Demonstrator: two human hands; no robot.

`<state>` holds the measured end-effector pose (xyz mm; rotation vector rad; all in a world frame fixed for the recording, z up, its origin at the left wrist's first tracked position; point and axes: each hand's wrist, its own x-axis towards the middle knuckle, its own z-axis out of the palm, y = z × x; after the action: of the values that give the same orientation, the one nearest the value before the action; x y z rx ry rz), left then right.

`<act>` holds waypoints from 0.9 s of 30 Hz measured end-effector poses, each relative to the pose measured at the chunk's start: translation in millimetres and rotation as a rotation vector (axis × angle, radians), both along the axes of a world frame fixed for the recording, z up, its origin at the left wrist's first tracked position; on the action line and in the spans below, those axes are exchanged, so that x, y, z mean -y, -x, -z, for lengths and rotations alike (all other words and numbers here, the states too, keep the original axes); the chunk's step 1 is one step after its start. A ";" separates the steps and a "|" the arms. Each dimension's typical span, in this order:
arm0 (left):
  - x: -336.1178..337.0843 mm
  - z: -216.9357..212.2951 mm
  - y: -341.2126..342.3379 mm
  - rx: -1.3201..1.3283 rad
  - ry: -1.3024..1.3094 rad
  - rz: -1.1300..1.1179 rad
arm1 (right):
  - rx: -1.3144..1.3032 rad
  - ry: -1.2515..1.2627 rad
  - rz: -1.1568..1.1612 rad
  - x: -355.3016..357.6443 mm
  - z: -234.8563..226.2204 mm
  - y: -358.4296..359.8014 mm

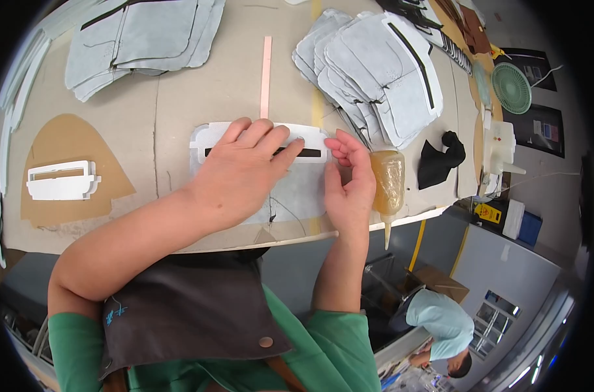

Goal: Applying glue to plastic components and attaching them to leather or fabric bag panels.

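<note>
My left hand point(241, 171) lies flat on a white plastic template point(212, 135) that sits on a pale grey cut piece point(297, 196) near the table's front edge. Its fingers spread across the template's long slot, where a black strip point(310, 153) shows. My right hand point(348, 179) rests at the template's right end, fingertips touching that edge. It holds a squeeze bottle of amber glue point(389, 186) against the palm, nozzle pointing down past the table edge.
Stacks of grey cut pieces lie at the back left point(140, 39) and back right point(382, 72). A second white template point(62, 180) sits on brown paper at left. A pink strip point(265, 75), a black cloth point(440, 157) and a green fan point(511, 86) are nearby. Another person point(440, 326) bends low at right.
</note>
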<state>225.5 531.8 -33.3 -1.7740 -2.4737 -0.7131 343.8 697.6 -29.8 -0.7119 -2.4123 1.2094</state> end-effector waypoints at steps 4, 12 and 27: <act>-7.8 1.1 0.3 0.014 0.038 0.021 | -0.005 0.000 0.133 6.0 -3.3 12.3; 25.4 -9.6 8.4 0.398 -0.243 -0.081 | -0.005 0.093 0.164 1.4 3.9 13.4; 82.1 -0.4 30.9 0.330 -0.276 -0.253 | 0.046 0.010 -0.146 29.3 -12.1 32.0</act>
<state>194.6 449.8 -32.9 -1.3087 -2.5639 -1.3358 311.8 668.3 -17.7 -0.5809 -2.5355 1.2740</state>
